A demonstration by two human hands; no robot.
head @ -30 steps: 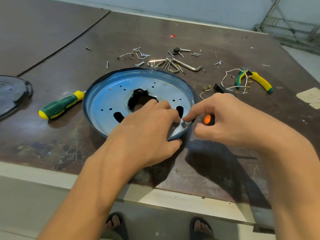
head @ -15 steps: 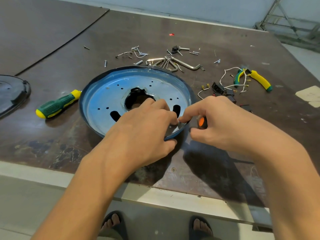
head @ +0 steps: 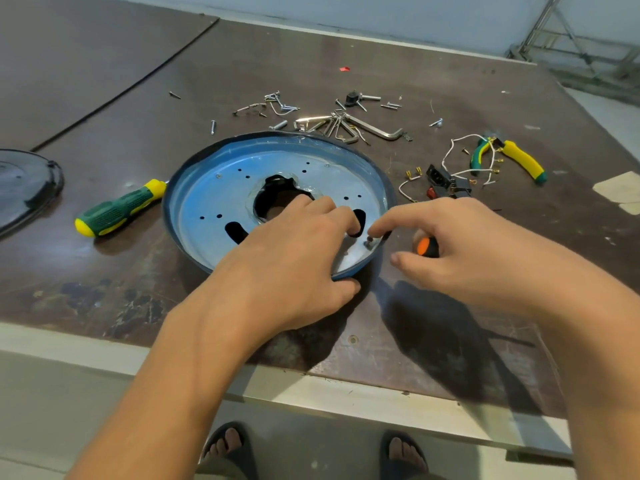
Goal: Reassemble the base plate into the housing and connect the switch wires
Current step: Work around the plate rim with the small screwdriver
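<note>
The round blue base plate (head: 221,192) lies in its dark-rimmed housing on the table. My left hand (head: 294,251) rests on the plate's near right part, fingers by a slot and thumb against the rim. My right hand (head: 478,247) hovers at the plate's right edge, index fingertip just above a small screw (head: 369,242) standing in the plate. An orange-and-black screwdriver handle (head: 425,247) sits tucked under its other fingers. The black switch parts with white wires (head: 450,181) lie loose to the right of the plate.
A green-yellow screwdriver (head: 117,209) lies left of the plate and pliers (head: 519,157) at the far right. Hex keys and loose screws (head: 346,128) are scattered behind the plate. A black cover (head: 24,181) sits at the left edge. The table's front edge (head: 346,389) is close to me.
My right thumb and index finger, pinched at the screw before, have spread apart and the thumb has dropped away. The screw now stands uncovered. My left hand has stayed in place.
</note>
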